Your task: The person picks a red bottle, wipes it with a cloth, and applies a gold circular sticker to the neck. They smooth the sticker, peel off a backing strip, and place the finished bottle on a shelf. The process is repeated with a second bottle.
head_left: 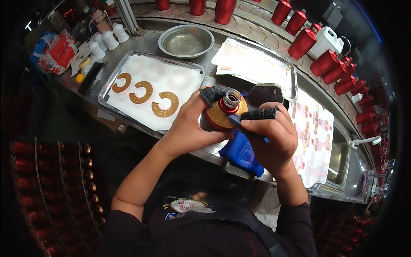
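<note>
1. Two hands are working together: our left hand [188, 128] is gripping the round red bottle with the gold shoulder label [223, 112], and our right hand [272, 137] is pinching a thin blue tool [248, 128] against that label, at the picture's centre.
2. We are judging it rigid, smooth, probably slippery and breakable; the body is offering the safest hold.
3. Three gold C-shaped paper labels [141, 92] are lying in the steel tray [107, 92] at ten o'clock.
4. One steel bowl [186, 41] is sitting at twelve o'clock.

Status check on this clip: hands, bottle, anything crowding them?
Left hand grips red bottle. Right hand presses gold collar label, blue cloth beneath. Tray alongside, not obstructing.
</note>
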`<move>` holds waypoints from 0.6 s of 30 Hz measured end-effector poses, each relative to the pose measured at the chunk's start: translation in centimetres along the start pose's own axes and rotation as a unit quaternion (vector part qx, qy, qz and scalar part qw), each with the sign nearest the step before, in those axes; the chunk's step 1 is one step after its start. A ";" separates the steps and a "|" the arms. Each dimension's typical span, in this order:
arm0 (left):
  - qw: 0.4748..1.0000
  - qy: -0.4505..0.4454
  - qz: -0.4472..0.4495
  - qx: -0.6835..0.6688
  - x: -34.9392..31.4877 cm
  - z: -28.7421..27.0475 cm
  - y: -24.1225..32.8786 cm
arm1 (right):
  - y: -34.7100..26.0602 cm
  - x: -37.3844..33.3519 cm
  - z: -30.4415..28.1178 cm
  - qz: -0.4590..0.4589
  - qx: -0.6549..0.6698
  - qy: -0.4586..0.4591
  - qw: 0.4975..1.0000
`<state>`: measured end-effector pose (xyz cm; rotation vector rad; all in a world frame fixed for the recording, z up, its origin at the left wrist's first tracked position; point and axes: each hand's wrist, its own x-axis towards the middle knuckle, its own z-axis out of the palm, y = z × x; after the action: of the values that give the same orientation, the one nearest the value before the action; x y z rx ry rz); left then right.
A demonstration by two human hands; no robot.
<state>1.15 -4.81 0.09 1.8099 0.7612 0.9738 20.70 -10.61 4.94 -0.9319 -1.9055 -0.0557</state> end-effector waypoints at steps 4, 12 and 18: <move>0.998 0.037 0.048 0.027 0.1 0.6 0.1 | -0.2 -0.6 0.7 -0.005 0.010 -0.006 1.000; 0.985 0.125 0.092 0.078 -0.4 2.4 -0.6 | -1.3 -1.1 1.3 -0.011 -0.034 0.022 0.999; 0.969 0.179 0.127 0.109 -0.2 3.5 -0.9 | -1.2 -0.9 1.2 0.000 0.009 0.015 1.000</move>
<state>3.98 -6.07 -1.76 1.9812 0.8980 1.4625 19.22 -11.47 3.99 -0.9151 -1.8744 -0.0523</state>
